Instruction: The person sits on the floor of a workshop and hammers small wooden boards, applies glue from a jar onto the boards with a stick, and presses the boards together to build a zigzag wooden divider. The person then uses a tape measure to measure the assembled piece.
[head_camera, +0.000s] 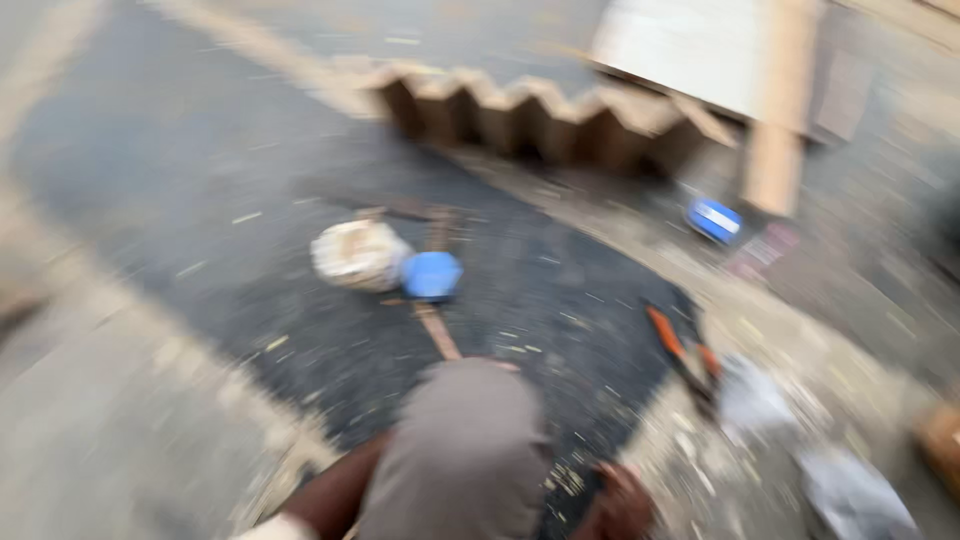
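Note:
The view is strongly blurred by motion. My knee in grey-brown trousers (465, 450) fills the bottom middle. My right hand (622, 505) is low beside the knee, close to the dark ground with wood chips; the blur hides its fingers and whether it holds anything. My left forearm (335, 490) runs from a pale sleeve up to the knee, and the hand itself is hidden behind the knee. A thin wooden stick (438, 332) lies just ahead of the knee, pointing at a blue round lid or bowl (432, 275) and a whitish bundle (358, 255).
A zigzag-cut wooden piece (550, 118) lies at the far side, with a pale board (690, 40) and an upright plank (780, 120) behind it. A blue and white object (715, 220), an orange-handled tool (670, 342) and pale scraps (752, 400) lie to the right.

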